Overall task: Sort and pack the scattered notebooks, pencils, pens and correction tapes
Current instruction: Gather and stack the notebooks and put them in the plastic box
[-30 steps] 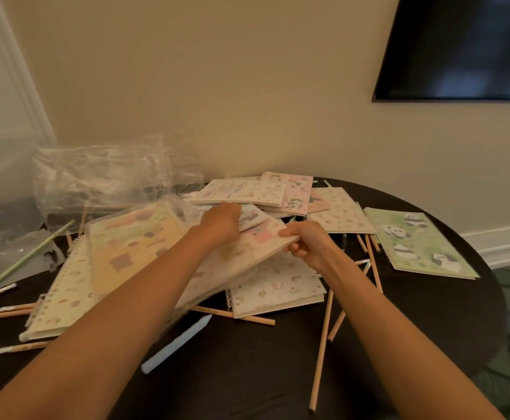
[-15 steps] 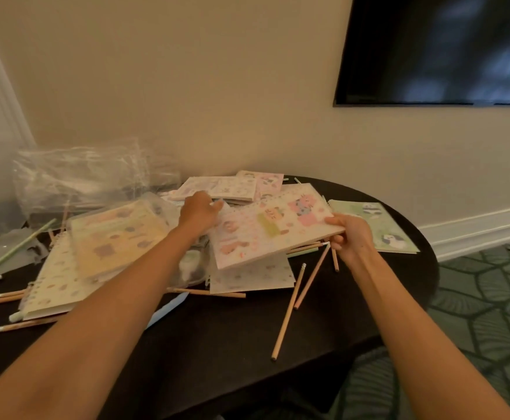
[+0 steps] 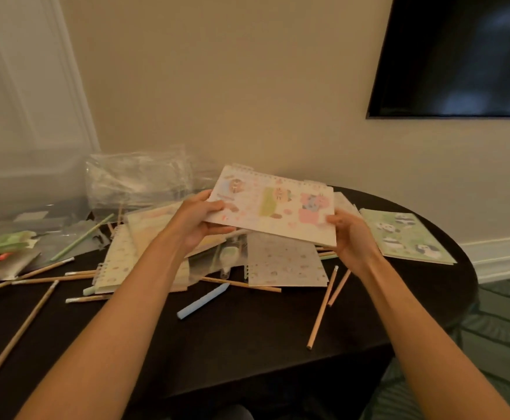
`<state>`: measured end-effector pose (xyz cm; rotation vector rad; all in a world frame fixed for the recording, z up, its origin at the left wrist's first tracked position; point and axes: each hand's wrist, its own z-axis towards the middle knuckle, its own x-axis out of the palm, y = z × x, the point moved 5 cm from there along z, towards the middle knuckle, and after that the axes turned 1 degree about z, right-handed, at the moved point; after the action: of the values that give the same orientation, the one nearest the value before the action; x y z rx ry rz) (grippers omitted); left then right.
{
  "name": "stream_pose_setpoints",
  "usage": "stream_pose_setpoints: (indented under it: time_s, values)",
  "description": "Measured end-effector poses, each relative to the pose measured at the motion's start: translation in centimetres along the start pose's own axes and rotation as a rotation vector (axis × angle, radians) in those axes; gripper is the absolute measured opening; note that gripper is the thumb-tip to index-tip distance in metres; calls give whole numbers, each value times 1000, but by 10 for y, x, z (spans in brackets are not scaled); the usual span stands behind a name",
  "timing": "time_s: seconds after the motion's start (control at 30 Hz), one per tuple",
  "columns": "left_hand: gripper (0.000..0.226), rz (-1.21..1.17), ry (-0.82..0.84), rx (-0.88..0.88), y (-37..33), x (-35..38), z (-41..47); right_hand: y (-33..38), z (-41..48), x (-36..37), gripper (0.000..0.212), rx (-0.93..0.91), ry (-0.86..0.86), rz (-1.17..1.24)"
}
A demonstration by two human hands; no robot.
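Low in the frame, two bare forearms reach forward over a dark round worktop (image 3: 247, 353). On it, right of centre, a wooden pencil (image 3: 322, 307) lies nearly upright in the picture, and a longer pencil (image 3: 17, 338) slants across the lower left. Near the middle lies a pale blue pen (image 3: 202, 301), and just beyond it a white-and-green correction tape (image 3: 227, 258). Behind these, a dotted spiral notebook (image 3: 287, 262) lies flat, with a cream spiral notebook (image 3: 117, 262) to its left among more pencils.

Above that pile, at the centre of the frame, both hands grasp a cartoon-covered notebook (image 3: 273, 204), lifted clear of the worktop with its spiral edge on the far side. The left hand (image 3: 197, 221) grips its left edge, thumb on the cover and fingers beneath. The right hand (image 3: 350, 234) pinches its lower right corner the same way.

To the right, a green panda notebook (image 3: 408, 237) lies flat near the worktop's edge. Farther back at centre left sit crumpled clear plastic bags (image 3: 138, 180). A dark screen (image 3: 459, 56) hangs on the wall at upper right.
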<state>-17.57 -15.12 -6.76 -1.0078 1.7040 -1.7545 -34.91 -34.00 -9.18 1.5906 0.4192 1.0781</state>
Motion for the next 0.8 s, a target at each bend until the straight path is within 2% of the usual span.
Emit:
stream_pose_setpoints:
  time_s: [0.1,0.2,0.27,0.3,0.37,0.47,0.53,0.57,0.63,0.67,0.7,0.8]
  values:
    - [13,21,-22,-13,-4,-14,-5,2,4,25,27,14,37,36]
    - [20,-33,-54,-29,-7,-43,-7,-2,11,38,33,5,-14,153]
    - [26,51,-22,-7,-6,-65,-7,-8,13,40,35,47,-53,211]
    - [27,219,13,12,-4,-74,-6,-11,13,41,34,74,-53,219]
    - [28,709,118,33,8,-83,-7,-17,14,42,36,146,-35,192]
    - [75,1405,285,10,36,-89,-7,-28,10,38,37,295,-11,64]
    - [78,1658,232,35,43,-93,-7,-33,4,37,34,365,24,-6]
    - [68,1673,186,75,41,-92,-6,-34,2,36,34,381,32,-32]
    - [30,1536,75,192,29,-90,-6,-35,-2,34,37,387,8,-73]
    - [24,1469,29,246,23,-90,-6,-35,-2,33,39,378,-28,-81]
    - [29,1450,1,274,18,-89,-7,-35,0,33,41,356,-73,-78]
    - [31,1508,-13,281,10,-88,-5,-30,4,42,42,230,-215,-20]
